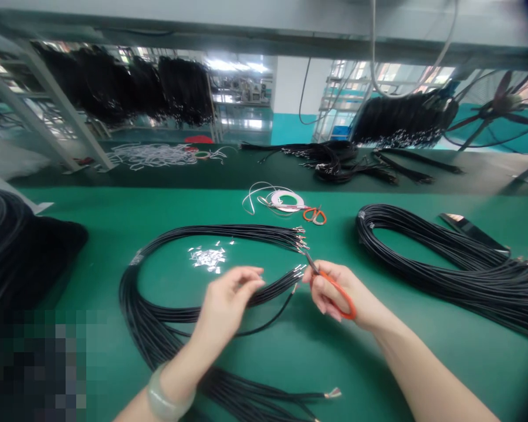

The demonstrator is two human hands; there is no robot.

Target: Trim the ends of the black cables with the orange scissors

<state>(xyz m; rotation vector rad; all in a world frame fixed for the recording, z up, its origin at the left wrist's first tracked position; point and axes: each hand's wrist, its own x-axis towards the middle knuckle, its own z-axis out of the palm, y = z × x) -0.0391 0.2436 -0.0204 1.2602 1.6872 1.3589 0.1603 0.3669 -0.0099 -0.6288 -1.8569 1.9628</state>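
Observation:
Orange-handled scissors (337,293) are in my right hand (337,290), its fingers wrapped round the handles, the blades pointing up and left near the cable ends. My left hand (231,299) is over a bundle of black cables (132,293), thumb and forefinger brought close together; whether something small is between them I cannot make out. The bundle curves round on the green mat, its stripped ends lying just left of the scissors. Small white scraps (207,258) lie inside the curve. One more cable end (332,394) with bare wires shows near the bottom.
Behind the bundle lie a white ring of tape (287,201) and another pair of orange scissors (314,215). A coiled cable bundle (422,275) and a dark phone-like object (475,233) are at right. White strips (154,155) and dark cables (334,158) lie further back.

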